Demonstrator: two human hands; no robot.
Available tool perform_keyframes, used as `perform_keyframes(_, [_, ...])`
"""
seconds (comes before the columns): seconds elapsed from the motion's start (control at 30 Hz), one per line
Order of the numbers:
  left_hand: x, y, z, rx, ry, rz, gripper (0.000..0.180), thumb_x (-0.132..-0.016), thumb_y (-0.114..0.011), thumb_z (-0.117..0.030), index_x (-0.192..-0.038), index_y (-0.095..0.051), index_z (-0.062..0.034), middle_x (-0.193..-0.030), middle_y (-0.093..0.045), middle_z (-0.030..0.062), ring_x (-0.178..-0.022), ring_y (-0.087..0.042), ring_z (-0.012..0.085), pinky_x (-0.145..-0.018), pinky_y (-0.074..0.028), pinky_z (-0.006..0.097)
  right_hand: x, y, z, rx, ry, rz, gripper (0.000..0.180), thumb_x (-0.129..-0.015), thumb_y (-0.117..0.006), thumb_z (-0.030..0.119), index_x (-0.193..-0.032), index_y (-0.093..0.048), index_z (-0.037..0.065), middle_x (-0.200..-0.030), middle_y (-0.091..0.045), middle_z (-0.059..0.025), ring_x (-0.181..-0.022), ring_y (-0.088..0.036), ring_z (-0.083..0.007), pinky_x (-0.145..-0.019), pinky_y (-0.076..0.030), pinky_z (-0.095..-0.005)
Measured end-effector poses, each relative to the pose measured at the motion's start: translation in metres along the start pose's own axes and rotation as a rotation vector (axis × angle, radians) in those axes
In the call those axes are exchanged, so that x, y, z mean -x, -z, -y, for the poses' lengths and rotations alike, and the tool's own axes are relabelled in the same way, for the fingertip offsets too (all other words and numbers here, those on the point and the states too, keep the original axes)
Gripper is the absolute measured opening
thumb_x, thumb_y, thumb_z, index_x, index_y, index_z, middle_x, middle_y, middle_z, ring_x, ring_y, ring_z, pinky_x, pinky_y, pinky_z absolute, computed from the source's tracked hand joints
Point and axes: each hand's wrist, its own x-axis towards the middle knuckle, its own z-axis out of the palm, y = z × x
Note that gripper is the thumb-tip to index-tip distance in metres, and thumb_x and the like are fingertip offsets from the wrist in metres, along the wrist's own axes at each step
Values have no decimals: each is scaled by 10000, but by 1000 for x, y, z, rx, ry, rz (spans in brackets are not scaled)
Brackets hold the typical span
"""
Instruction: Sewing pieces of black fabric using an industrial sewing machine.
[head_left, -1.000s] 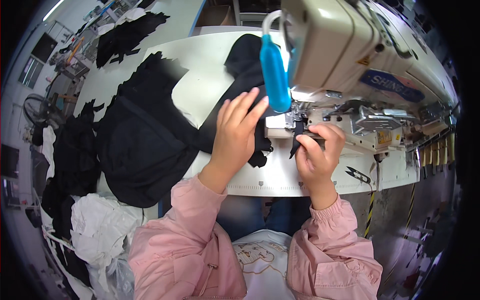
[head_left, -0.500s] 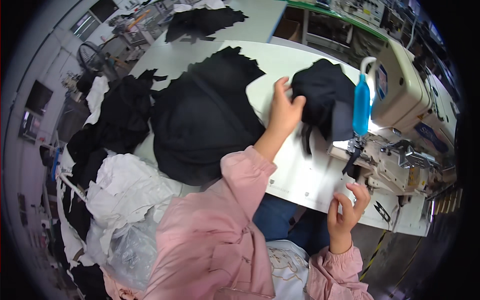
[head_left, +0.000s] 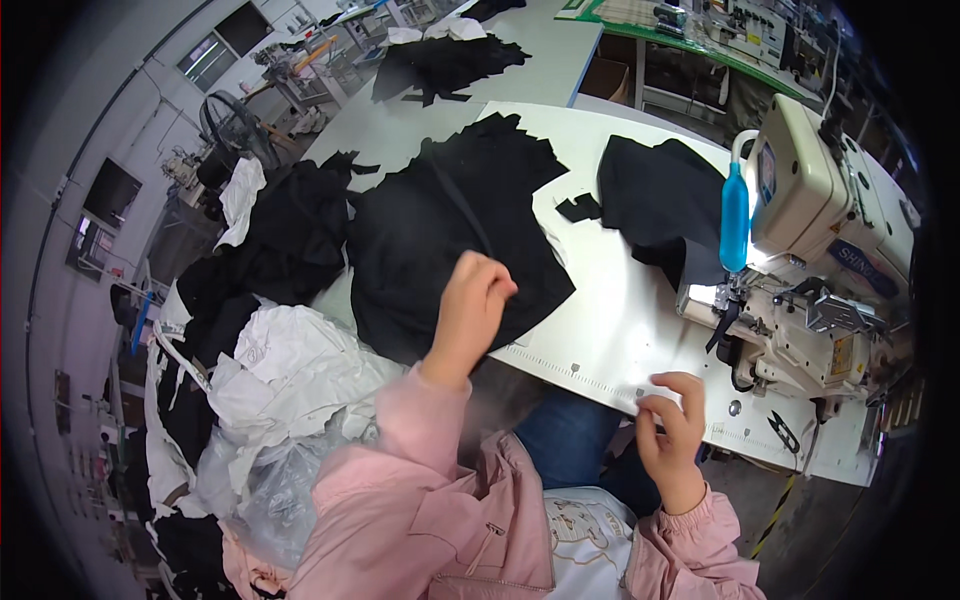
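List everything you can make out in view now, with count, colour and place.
Near sewing machine: one, cream, right
Tube-shaped piece: one, blue, left of machine
Worktable: one, white, centre to right
Fabric pile: one, black, mid-picture
Fabric piece: one, black, beside machine
Snips: one, black, table's right front
Crumpled bundle: one, white, lower left
Fan: one, dark, upper left
Sleeves: two, pink, bottom
Left hand: one, bare, before the pile
Right hand: one, bare, table's front edge

Plain black fabric [head_left: 420, 235], white table [head_left: 590, 300], cream sewing machine [head_left: 803, 190], bright blue tube [head_left: 734, 225], pink jacket [head_left: 400, 515], dark blue trousers [head_left: 563, 432], yellow-and-black striped tape [head_left: 775, 515]
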Motion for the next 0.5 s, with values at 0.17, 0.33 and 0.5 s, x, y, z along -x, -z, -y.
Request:
perform_keyframes(0.17, [49, -13, -88, 240, -507, 336, 155, -822, -771, -131, -904, -663, -57, -924, -608, 109, -889, -621, 312, -779, -523, 420, -41, -28, -7, -821, -501, 201, 355, -980, -724, 130, -1305, -678, -6, -1213, -720, -132, -1106, -676, -222, -882, -553, -352])
perform_keyframes(0.33, [79, -41, -121, 547, -463, 564, 156, -871, -778, -183, -994, -723, -103, -994, -704, 94, -933, -681, 322, -818, -554, 413, -29, -44, -38, -965, -810, 539, 393, -976, -728, 44, -1345, -613, -26, -958, -691, 7, -820, -622, -38, -744, -507, -213])
perform_keyframes(0.5, [16, -80, -57, 119, -230, 226, 370, -904, -736, -54, -1262, -658, -8, -1277, -627, 182, -1188, -601, 388, -1009, -505, 455, 11, -11, -22, -841, -802, 431, 302, -960, -606, -79, -1254, -623, -13, -912, -620, 49, -805, -555, -21, -725, -445, -187])
